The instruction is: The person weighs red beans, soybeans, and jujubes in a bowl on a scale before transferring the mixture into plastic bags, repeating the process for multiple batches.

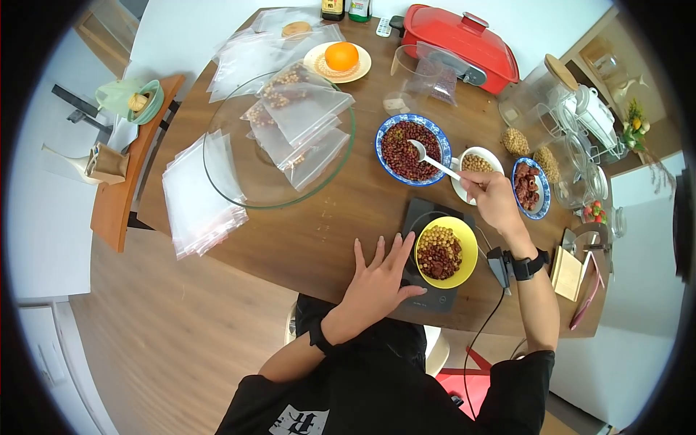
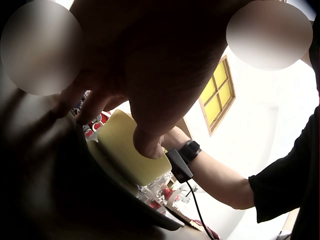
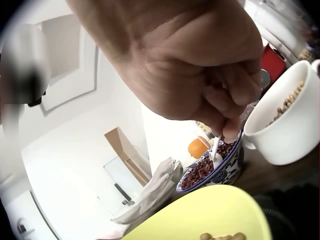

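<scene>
My right hand (image 1: 494, 204) grips the handle of a white spoon (image 1: 433, 161), whose head rests among the dark red beans (image 1: 401, 154) in a blue-and-white bowl (image 1: 382, 161). In the right wrist view the curled fingers sit around the handle. My left hand (image 1: 377, 284) lies spread with straight fingers just left of a yellow bowl (image 1: 470, 250). This bowl stands on a black kitchen scale (image 1: 428, 299) and contains yellowish soybeans (image 1: 437, 237), red beans and some darker reddish-brown pieces. In the left wrist view the thumb overlaps the bowl's side (image 2: 125, 145).
A white cup (image 3: 280, 130) of soybeans and a bowl of reddish-brown pieces (image 1: 527, 187) stand right. Left are a large glass bowl (image 1: 217, 190) with filled zip bags and a stack of plastic bags (image 1: 199, 192). Behind sit an orange (image 1: 341, 56) and a red electric cooker (image 1: 457, 43).
</scene>
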The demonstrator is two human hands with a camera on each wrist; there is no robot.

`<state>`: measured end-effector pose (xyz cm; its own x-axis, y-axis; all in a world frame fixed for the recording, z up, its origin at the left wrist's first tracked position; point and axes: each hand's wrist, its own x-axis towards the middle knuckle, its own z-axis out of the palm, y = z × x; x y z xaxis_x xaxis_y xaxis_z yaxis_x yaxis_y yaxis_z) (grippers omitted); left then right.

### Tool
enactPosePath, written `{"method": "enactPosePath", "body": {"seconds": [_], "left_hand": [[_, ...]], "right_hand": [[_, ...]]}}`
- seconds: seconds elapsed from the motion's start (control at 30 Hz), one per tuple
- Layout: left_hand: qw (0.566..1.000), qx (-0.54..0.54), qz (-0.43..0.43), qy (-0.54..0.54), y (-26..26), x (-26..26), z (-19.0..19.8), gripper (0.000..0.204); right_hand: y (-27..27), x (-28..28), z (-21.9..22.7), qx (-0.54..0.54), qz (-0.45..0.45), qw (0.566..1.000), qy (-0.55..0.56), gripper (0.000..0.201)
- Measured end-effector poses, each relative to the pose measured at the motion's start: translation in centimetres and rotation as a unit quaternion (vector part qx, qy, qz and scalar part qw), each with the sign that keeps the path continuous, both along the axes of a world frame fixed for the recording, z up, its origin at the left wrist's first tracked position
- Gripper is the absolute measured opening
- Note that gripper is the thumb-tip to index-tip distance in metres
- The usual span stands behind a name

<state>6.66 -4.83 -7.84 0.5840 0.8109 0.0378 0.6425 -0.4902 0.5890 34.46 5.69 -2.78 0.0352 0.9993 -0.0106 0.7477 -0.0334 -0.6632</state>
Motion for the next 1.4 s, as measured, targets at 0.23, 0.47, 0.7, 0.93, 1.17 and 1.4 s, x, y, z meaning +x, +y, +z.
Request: {"method": "enactPosePath", "body": {"seconds": [0.23,0.47,0.7,0.93,1.17,1.4], "left_hand": [[1.000,0.003,0.000,-0.004,0.0,-0.2,-0.1,0.102],[1.000,0.002,-0.002,0.001,0.0,-0.4,0.9,0.103],[0.994,-0.015,0.052,-0.096,0.3,-0.7,1.3,0.089],[0.971,-0.170,0.059,-0.156,0.7,0.8,1.9,0.074],[0.958,-0.213,0.054,-0.184,1.1,2.0,0.9,0.068],[0.950,-0.236,0.054,-0.199,1.4,1.4,1.0,0.051]], "right_hand": [[-1.0,0.5,1.4,-0.124,-0.125,0.964,0.202,0.025],[-3.0,2.6,3.5,-0.156,-0.154,0.928,0.301,0.028],[-12.8,4.5,6.5,-0.156,-0.144,0.959,0.188,0.026],[-20.0,1.1,7.0,0.095,0.067,0.949,-0.294,0.045],[-19.9,2.5,5.7,0.099,-0.011,0.977,-0.186,0.042],[-15.0,3.6,4.5,0.001,-0.116,0.987,0.113,0.022]]}}
